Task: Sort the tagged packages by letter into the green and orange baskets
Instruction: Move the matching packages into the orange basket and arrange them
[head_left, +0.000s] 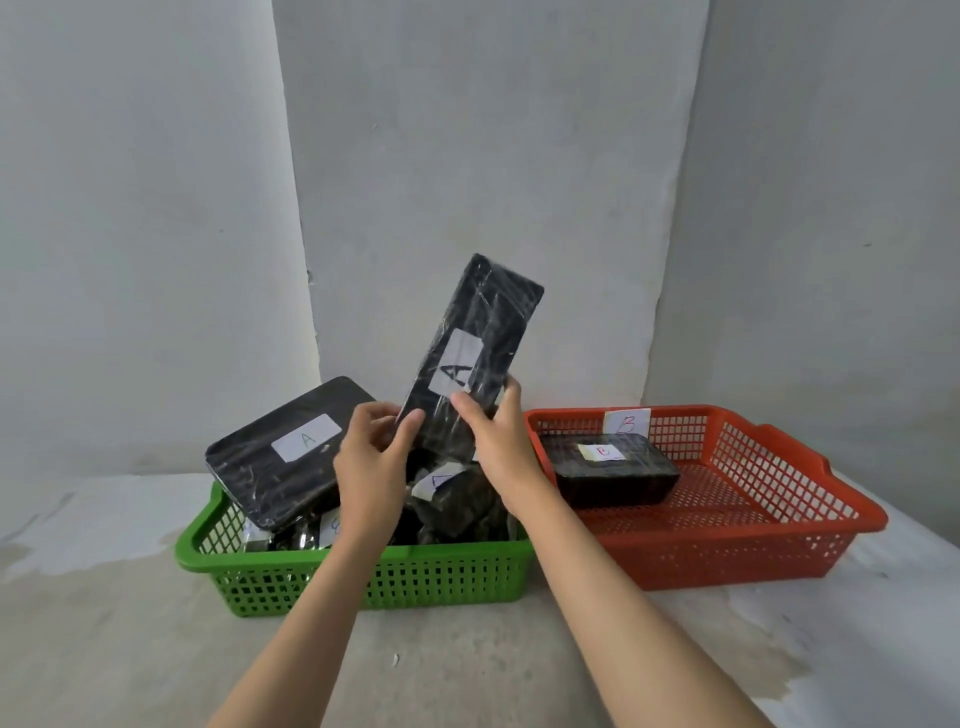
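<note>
A long black wrapped package tagged A (475, 332) stands tilted above the green basket (415, 574). My left hand (371, 457) pinches its lower left corner and my right hand (496, 441) grips its lower right edge. Another flat black package tagged A (280, 460) leans on the green basket's left rim, and several more tagged packages (452, 501) lie inside, partly hidden by my hands. In the orange basket (753, 525) to the right sits one black package tagged B (610, 470). A paper tag marked B (627, 421) is fixed to the orange basket's back wall.
Both baskets stand side by side on a pale, stained floor (156, 649) close to a grey wall (467, 156). Bare floor lies in front of the baskets and to the left of the green one.
</note>
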